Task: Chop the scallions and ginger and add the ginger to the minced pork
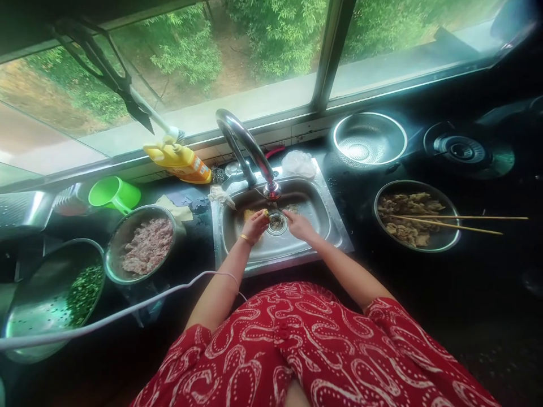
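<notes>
Dark kitchen counter [445,294] under a window [271,51], steel sink [322,209] with tap [244,144] running; small yellowish piece [265,213] pinched in left hand [255,225] over drain [276,223], right hand [299,225] loosely curled, empty, beside it.

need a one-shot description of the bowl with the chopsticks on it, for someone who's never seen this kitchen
Start at the steel sink under the window and move along the dark counter to the side of the person's right hand. The nearer of two round metal vessels there is the bowl: it holds brownish cooked food, with chopsticks laid across its rim. The colander behind it holds no food.
</notes>
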Available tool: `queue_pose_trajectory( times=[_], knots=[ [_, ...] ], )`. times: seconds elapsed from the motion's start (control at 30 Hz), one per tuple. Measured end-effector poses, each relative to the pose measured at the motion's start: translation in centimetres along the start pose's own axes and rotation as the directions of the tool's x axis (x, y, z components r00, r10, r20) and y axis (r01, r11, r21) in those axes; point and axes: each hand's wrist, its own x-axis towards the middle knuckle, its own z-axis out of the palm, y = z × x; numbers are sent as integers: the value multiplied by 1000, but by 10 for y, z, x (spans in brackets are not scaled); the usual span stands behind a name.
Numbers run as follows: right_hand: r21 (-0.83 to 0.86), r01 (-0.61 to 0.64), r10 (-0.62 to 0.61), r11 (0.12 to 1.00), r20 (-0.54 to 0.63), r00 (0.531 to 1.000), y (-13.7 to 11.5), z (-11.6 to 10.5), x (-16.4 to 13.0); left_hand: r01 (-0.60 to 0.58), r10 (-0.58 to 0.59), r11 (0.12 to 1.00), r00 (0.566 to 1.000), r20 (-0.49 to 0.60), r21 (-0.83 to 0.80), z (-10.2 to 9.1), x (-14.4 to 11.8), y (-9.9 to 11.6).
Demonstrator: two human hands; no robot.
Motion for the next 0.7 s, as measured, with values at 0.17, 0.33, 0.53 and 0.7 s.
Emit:
queue_pose_trajectory(
  times=[0.17, 0.33, 0.53, 0.7],
  knots=[
    [22, -20, 20, 1000, -7, 1000, 7, -3, -7, -75, 72, 996, 996, 58, 48, 20, 6, -6],
    [72, -102, 106, 992, -57, 993, 17, -11, -11, -276, 274, 948, 961, 36, 161, 45, 26, 0],
    [221, -183, 208, 958, -100, 973, 33, -27, -12, -128, 126, 991, 991, 45, 38, 68, 29, 13],
    [292, 23, 34, 956, -190, 981, 42, -23, -22, 4, -1, 1000, 994, 109, -26, 62, 22, 7]
  ],
)
